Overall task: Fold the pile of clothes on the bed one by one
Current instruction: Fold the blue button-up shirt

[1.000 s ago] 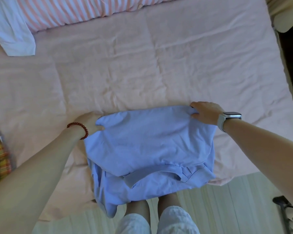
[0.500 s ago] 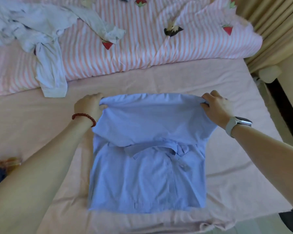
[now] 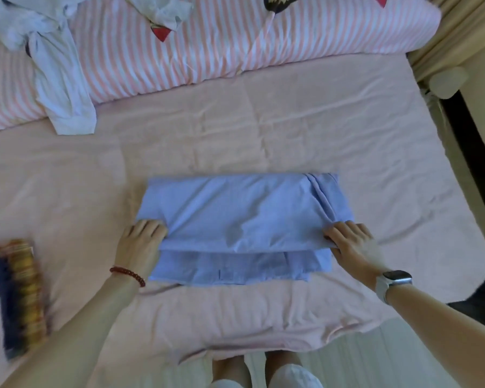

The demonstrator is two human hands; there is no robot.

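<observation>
Both hands, left point(image 3: 140, 242) and right point(image 3: 350, 242), each grip a near corner of the folded blue shirt point(image 3: 241, 217) mid-bed point(image 3: 291, 130); uneven release could leave its top layer skewed.

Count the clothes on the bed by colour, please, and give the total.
Blue: 1, the folded shirt that both hands hold
White: 1 crumpled garment on the striped quilt; possibly more, I cannot tell
Dark and yellow: 1 folded item, blurred
Total: 3
</observation>
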